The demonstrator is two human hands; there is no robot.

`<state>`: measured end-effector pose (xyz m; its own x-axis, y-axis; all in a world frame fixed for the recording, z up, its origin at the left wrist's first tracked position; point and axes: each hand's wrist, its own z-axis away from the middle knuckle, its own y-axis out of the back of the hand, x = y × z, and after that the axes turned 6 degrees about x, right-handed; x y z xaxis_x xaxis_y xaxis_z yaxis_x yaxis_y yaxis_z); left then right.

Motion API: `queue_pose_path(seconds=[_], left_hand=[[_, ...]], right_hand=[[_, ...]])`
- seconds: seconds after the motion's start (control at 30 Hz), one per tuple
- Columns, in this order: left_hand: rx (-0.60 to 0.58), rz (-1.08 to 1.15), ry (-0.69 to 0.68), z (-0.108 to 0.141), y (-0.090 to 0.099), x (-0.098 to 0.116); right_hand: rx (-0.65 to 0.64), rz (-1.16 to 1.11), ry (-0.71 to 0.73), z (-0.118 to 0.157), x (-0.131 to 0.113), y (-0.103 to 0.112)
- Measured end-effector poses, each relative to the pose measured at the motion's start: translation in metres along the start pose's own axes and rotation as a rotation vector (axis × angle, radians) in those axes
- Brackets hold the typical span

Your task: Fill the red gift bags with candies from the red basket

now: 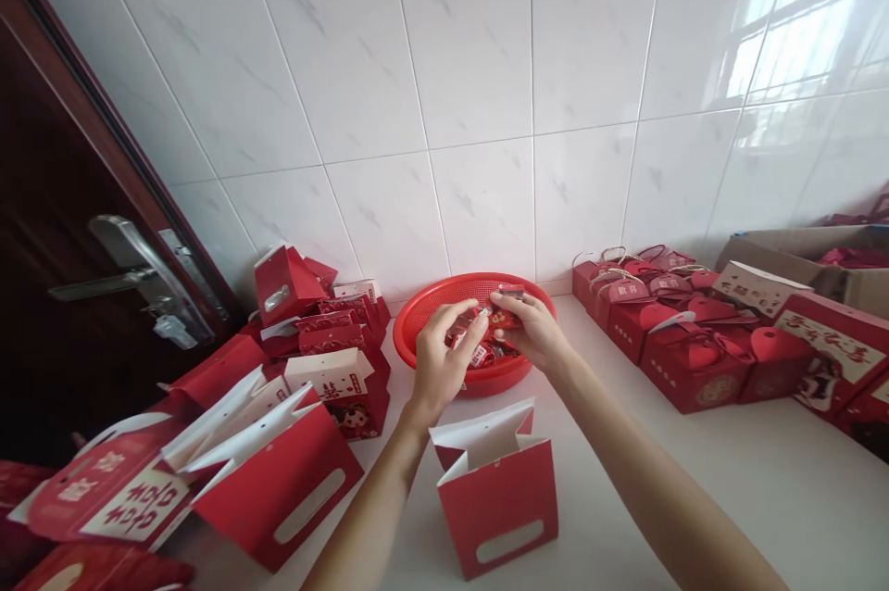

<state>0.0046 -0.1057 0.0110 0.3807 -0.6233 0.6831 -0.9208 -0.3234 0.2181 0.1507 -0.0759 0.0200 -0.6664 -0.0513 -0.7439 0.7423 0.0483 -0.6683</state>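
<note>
Both of my hands are over a red plastic basket [417, 306] that holds small wrapped candies [498, 320], mostly red. My left hand [444, 355] is closed, thumb and fingertips drawn together above the candies; what it pinches is too small to make out. With its fingers bent, my right hand [533, 329] grips a small dark-and-red wrapped candy [512, 291] near the basket's far side. Between my forearms a red paper gift box [500, 508] stands upright on the white tabletop, its top open and a pale oval window low on the front.
More red gift boxes with open tops [284, 475] crowd the left side, some stacked towards the wall. Closed red boxes with cord handles [694, 369] fill the right, beside a cardboard carton [770, 253]. A tiled wall [479, 63] rises behind; a dark door [62, 202] is at left.
</note>
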Motion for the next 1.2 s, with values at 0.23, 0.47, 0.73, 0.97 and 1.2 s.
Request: queue_pose_path(seconds=[0.23, 0.47, 0.73, 0.97, 1.2], left_hand=[[0.054, 0.038, 0.061, -0.013, -0.006, -0.022], [-0.004, 0.002, 0.078, -0.012, 0.000, -0.026], [-0.042, -0.119, -0.044, -0.015, 0.003, -0.030], [-0.011, -0.100, -0.114, -0.017, 0.009, -0.026], [0.023, -0.090, -0.204, -0.017, 0.019, 0.001]], right_hand=[[0.089, -0.108, -0.082, -0.004, 0.012, -0.013], [0.048, -0.111, -0.176, -0.007, 0.014, -0.008], [-0.045, -0.047, -0.197, -0.006, 0.009, -0.003], [-0.158, 0.048, -0.149, 0.006, -0.004, -0.005], [-0.289, 0.162, -0.080, 0.022, -0.017, -0.013]])
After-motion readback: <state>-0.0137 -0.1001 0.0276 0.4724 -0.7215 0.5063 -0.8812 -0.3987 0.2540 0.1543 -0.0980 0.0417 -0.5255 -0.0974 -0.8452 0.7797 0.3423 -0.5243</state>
